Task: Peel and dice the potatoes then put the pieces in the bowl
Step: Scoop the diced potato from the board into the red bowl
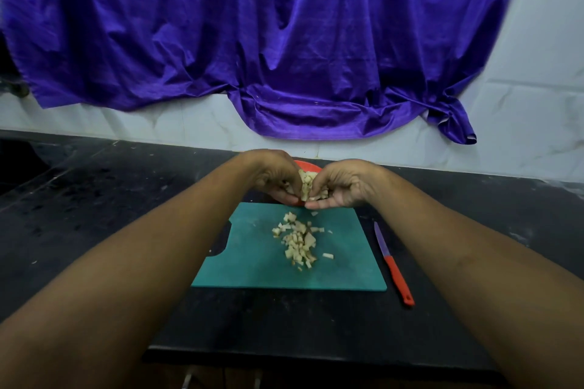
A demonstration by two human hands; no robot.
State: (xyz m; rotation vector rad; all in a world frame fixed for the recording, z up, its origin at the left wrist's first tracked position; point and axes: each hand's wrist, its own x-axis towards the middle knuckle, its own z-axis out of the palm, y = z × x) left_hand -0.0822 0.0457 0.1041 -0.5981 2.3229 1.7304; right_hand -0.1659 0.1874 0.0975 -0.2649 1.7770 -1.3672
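Note:
My left hand and my right hand are cupped together, fingers curled round a heap of diced potato pieces. They hover over a red bowl, of which only a sliver of rim shows behind the hands. Below them lies a teal cutting board with a loose pile of potato dice in its middle and a few stray pieces around it.
A knife with a purple blade and red handle lies on the black counter just right of the board. A purple cloth hangs over the white tiled wall behind. The counter's front edge runs below the board.

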